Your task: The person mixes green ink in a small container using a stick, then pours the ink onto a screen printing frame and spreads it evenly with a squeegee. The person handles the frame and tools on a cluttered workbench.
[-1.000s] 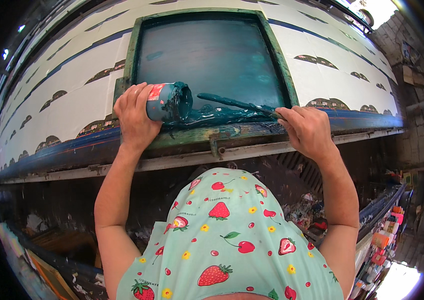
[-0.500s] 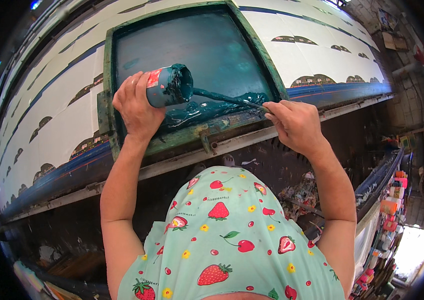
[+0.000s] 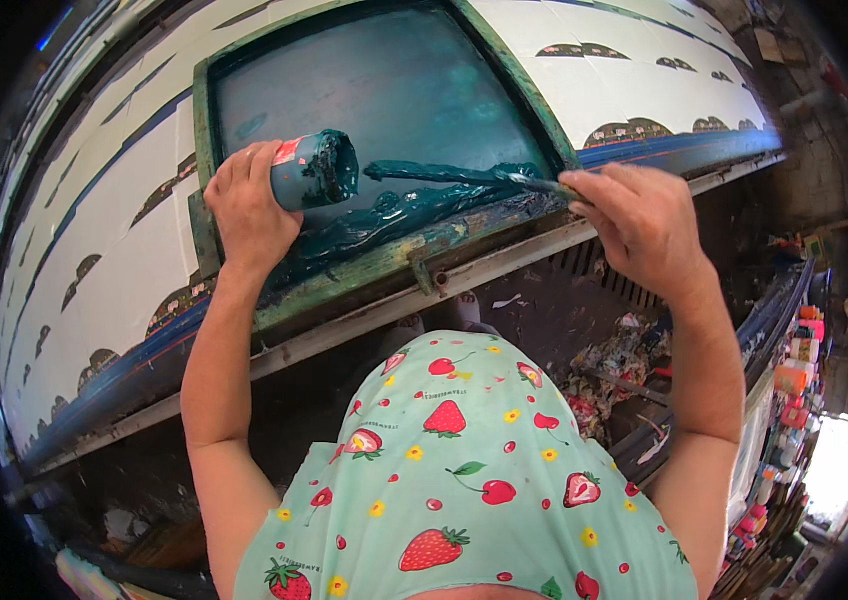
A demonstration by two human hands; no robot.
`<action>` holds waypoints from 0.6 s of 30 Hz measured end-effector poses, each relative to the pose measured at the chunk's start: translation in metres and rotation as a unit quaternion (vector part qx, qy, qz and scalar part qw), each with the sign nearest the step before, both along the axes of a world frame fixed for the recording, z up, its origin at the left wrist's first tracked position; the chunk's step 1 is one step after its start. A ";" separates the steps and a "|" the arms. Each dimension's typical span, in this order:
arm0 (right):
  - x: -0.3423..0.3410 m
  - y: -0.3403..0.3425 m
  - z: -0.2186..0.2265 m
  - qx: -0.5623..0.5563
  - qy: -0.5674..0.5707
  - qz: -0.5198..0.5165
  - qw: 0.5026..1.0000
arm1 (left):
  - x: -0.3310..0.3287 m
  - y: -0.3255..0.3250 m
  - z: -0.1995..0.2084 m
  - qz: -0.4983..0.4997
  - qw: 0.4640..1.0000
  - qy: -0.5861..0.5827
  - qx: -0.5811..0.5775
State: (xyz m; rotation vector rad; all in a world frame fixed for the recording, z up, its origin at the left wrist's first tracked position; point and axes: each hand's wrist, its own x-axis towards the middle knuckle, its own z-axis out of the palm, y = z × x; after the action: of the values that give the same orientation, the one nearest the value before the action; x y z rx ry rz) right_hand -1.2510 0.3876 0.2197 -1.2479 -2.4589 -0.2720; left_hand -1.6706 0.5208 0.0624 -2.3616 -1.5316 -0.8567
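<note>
In my left hand (image 3: 252, 205) is a blue-grey tub (image 3: 296, 175) with a red and white label, tipped on its side with its mouth to the right. Thick dark teal ink coats its rim. My right hand (image 3: 639, 222) closes round the handle of a thin ink-covered stirring stick (image 3: 444, 174), whose loaded tip points left, just clear of the tub's mouth. Beneath both lies a screen-printing frame (image 3: 524, 85) with a worn green wooden rim. A heap of glossy teal ink (image 3: 389, 218) spreads along the near side of its mesh (image 3: 364, 95).
The frame rests on a long table covered with white printed sheets (image 3: 584, 95). A metal rail (image 3: 354, 325) runs along the near table edge, with a small metal catch (image 3: 426, 275) on the frame. Rags and scraps (image 3: 604, 375) lie below; several bottles (image 3: 792, 378) line a shelf at the right.
The stick has come out of the tub as my right hand moved to the right. My left hand and the tub have shifted slightly left.
</note>
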 end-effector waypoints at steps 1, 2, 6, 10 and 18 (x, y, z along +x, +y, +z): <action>-0.002 0.004 0.005 0.012 -0.002 0.007 1.000 | 0.004 0.000 0.003 -0.015 0.999 -0.026 -0.027; -0.003 0.011 0.008 0.026 -0.011 0.014 0.999 | 0.008 -0.001 0.005 -0.031 0.997 -0.051 -0.056; -0.027 0.055 0.016 0.113 -0.037 0.077 0.990 | 0.022 -0.011 0.015 -0.099 0.933 -0.245 -0.246; -0.051 0.083 0.027 0.248 0.063 0.069 0.964 | 0.058 -0.016 0.025 -0.156 0.784 -0.415 -0.434; 0.064 0.031 0.000 0.243 0.182 0.013 0.953 | 0.150 -0.025 0.052 -0.244 0.636 -0.526 -0.509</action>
State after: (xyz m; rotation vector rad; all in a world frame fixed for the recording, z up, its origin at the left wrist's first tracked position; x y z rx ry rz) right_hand -1.1866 0.4182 0.2193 -0.9491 -1.9335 -0.5482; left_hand -1.5206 0.4961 0.1147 -3.4068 -2.1427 -2.3388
